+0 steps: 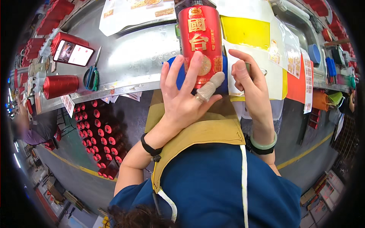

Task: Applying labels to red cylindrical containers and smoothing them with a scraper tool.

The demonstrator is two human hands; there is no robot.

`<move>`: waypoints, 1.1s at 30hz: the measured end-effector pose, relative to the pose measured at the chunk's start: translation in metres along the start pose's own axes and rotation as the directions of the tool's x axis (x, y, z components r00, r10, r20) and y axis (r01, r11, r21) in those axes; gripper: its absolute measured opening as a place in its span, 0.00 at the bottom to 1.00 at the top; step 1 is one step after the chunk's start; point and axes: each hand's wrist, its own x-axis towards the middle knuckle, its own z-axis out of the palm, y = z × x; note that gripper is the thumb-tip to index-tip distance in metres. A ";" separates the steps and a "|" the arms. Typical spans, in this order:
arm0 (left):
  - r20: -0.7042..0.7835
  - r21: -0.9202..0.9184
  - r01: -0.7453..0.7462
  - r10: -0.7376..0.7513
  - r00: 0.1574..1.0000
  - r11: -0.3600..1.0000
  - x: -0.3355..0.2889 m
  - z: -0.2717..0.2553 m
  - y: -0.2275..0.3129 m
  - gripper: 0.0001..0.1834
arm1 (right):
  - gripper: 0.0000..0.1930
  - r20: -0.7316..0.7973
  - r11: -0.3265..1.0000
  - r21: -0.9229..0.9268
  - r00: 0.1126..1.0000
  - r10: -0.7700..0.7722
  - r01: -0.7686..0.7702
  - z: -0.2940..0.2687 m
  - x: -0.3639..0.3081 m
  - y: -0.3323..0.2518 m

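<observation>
We see the left hand (184, 108) spread wide, fingers fanned and gripping nothing, over the near left part of a red bottle (192, 28) with gold characters. The middle fingertip overlaps the bottle's side; we can't tell if it touches. A pale ribbed finger cot (208, 90) covers the index finger, with a ring (199, 99) at its base and a black wristband (151, 145) further down.

The right hand (255, 86) is just right of the bottle, half curled: index reaching toward the bottle, thumb raised, other fingers bent in. A small greenish bit shows by the thumb; we can't tell what it is or whether it's held. A pale green bangle (264, 144) circles that wrist.

The bottle is between the hands, mostly beyond them, neck end pointing away, with a blue support (173, 78) under its near part. Beyond the right hand we get a yellow sheet (243, 33) and white label sheets; to its right, an orange-red sheet (295, 83) and, further out, a blue cup (314, 54).

Left of the left hand, on the metal table (127, 57): green-handled scissors (91, 78), a red cylindrical container (61, 86) on its side, and a lit phone (73, 53) further off. Below and left of that hand, rows of red bottles (100, 133) stand on the floor (93, 184).
</observation>
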 end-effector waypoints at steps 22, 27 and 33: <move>0.192 -0.101 0.105 -0.084 0.978 0.989 0.014 -0.020 -0.019 0.49 | 0.24 -0.053 0.997 0.006 0.996 -0.071 0.072 -0.015 0.004 0.004; 0.097 -0.099 0.057 -0.048 0.994 0.993 0.011 -0.011 -0.014 0.47 | 0.23 -0.078 0.999 -0.006 0.996 -0.051 0.050 -0.013 0.001 0.001; 0.050 -0.191 0.235 -0.230 0.972 0.953 -0.010 -0.001 -0.016 0.49 | 0.25 -0.026 0.992 -0.090 0.995 -0.095 0.093 -0.019 0.004 0.005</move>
